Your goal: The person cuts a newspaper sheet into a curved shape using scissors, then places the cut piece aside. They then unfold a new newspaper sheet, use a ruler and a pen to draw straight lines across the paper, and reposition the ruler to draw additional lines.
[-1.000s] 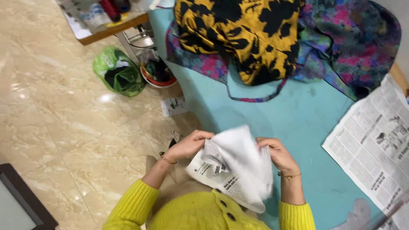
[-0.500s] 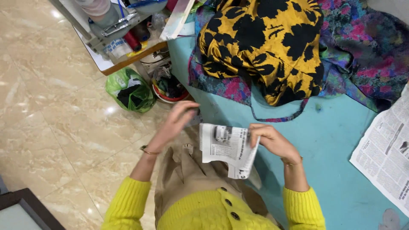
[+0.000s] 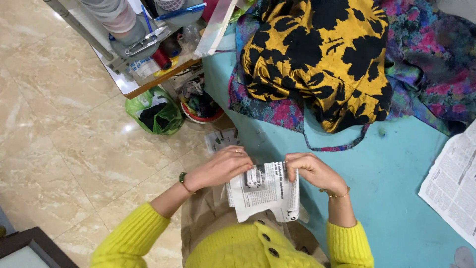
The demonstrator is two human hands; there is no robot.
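Observation:
A folded piece of newspaper (image 3: 265,193) hangs between my two hands at the near edge of the turquoise table (image 3: 396,168). My left hand (image 3: 223,166) pinches its top left corner, and my right hand (image 3: 312,171) grips its top right edge. Both arms wear yellow knitted sleeves. The lower part of the paper droops over my lap.
A yellow and black patterned cloth (image 3: 317,54) lies on a purple floral cloth (image 3: 426,69) at the table's far side. A newspaper sheet (image 3: 453,183) lies at the right. On the marble floor stand a green bag (image 3: 153,111), a red bowl of scraps (image 3: 201,106) and a cluttered wooden stand (image 3: 148,44).
The paper was bunched up in both hands a second ago. My left hand left it briefly, then came back, and the paper is now held folded flat between both hands.

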